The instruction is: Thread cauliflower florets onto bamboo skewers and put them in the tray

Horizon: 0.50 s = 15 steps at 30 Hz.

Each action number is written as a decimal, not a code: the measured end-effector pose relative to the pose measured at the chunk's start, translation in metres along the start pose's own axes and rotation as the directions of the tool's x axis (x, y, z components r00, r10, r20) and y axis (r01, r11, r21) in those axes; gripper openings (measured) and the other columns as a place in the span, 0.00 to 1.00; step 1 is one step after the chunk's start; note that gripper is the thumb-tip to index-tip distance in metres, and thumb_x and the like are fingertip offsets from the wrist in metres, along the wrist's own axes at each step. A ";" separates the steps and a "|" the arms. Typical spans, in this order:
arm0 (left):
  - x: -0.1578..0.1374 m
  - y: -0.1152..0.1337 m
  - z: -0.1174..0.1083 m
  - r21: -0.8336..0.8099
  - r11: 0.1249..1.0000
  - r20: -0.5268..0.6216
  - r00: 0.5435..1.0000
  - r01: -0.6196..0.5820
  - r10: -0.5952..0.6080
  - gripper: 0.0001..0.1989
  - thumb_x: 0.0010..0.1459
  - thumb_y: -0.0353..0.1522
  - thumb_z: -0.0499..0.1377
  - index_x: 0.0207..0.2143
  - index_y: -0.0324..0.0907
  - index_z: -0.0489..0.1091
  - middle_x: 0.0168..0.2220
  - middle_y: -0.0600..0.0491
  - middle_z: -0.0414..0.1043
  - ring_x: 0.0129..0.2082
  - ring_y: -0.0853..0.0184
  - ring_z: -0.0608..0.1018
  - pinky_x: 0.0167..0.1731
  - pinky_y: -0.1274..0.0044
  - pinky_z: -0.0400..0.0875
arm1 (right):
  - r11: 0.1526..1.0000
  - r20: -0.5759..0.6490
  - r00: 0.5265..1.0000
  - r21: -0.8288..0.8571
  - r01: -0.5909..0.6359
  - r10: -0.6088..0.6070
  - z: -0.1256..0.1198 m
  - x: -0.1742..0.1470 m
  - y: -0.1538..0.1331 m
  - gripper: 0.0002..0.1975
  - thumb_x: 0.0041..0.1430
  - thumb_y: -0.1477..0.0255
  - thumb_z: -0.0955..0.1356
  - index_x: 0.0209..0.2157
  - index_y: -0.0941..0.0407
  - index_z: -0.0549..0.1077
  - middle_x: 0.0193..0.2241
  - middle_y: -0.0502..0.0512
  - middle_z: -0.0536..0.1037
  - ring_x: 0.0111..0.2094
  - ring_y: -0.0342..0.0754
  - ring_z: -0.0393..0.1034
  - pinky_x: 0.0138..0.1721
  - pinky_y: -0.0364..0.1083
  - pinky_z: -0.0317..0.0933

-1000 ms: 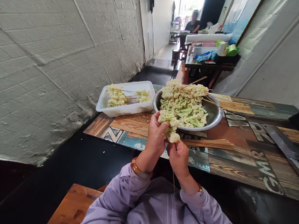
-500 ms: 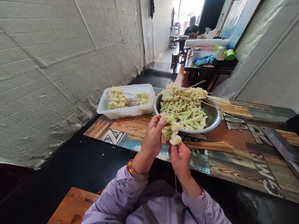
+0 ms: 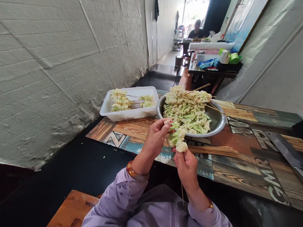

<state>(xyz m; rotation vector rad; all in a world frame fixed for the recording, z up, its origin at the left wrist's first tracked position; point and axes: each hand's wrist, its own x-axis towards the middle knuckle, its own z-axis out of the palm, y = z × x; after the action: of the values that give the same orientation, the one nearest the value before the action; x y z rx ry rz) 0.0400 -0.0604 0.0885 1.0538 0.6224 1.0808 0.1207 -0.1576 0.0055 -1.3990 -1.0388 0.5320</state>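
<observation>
Between my hands, just in front of the metal bowl, are several cauliflower florets threaded on a thin bamboo skewer. My left hand pinches a floret at the upper end. My right hand grips the skewer right below the lowest floret, and the skewer's tail sticks out beneath it. Loose cauliflower pieces fill the bowl, with finished cauliflower skewers lying across its far side. More cauliflower skewers lie in the white plastic tray to the left.
A bundle of bamboo skewers lies on the patterned table before the bowl. A cleaver rests at the right. Farther back, another table carries boxes and tape, and a person sits near the doorway. A wooden stool stands lower left.
Both hands still hold the skewered cauliflower and have moved slightly right and down in view. The whole view has shifted a little. The left fingers are pressed closer around the top floret.
</observation>
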 end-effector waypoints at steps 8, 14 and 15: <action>-0.003 -0.001 -0.002 0.051 0.998 0.038 0.999 0.031 -0.033 0.12 0.50 0.38 0.66 0.32 0.38 0.72 0.25 0.57 0.66 0.24 0.76 0.65 0.26 0.82 0.60 | 0.999 0.036 0.999 -0.035 0.006 -0.005 -0.009 0.003 0.002 0.20 0.64 0.58 0.62 0.32 0.59 0.76 0.17 0.48 0.69 0.18 0.42 0.61 0.20 0.41 0.52; -0.006 0.000 0.001 0.039 0.999 0.038 0.999 0.028 -0.030 0.12 0.52 0.38 0.65 0.32 0.39 0.71 0.26 0.57 0.65 0.25 0.76 0.65 0.26 0.82 0.60 | 0.989 0.059 0.993 -0.097 0.110 -0.104 -0.018 0.007 0.003 0.19 0.64 0.60 0.61 0.30 0.58 0.76 0.15 0.47 0.68 0.18 0.42 0.60 0.21 0.42 0.52; -0.006 0.000 0.002 0.036 0.999 0.036 0.999 0.033 -0.034 0.12 0.52 0.38 0.64 0.31 0.39 0.71 0.26 0.57 0.64 0.25 0.76 0.65 0.26 0.83 0.60 | 0.986 0.063 0.991 -0.106 0.125 -0.119 -0.019 0.007 0.004 0.19 0.64 0.60 0.61 0.30 0.58 0.76 0.15 0.47 0.68 0.18 0.43 0.61 0.21 0.42 0.53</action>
<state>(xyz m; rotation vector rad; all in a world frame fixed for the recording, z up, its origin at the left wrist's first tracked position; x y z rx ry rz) 0.0394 -0.0670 0.0889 1.0879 0.6295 1.0219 0.1415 -0.1614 0.0063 -1.4121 -1.2062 0.4316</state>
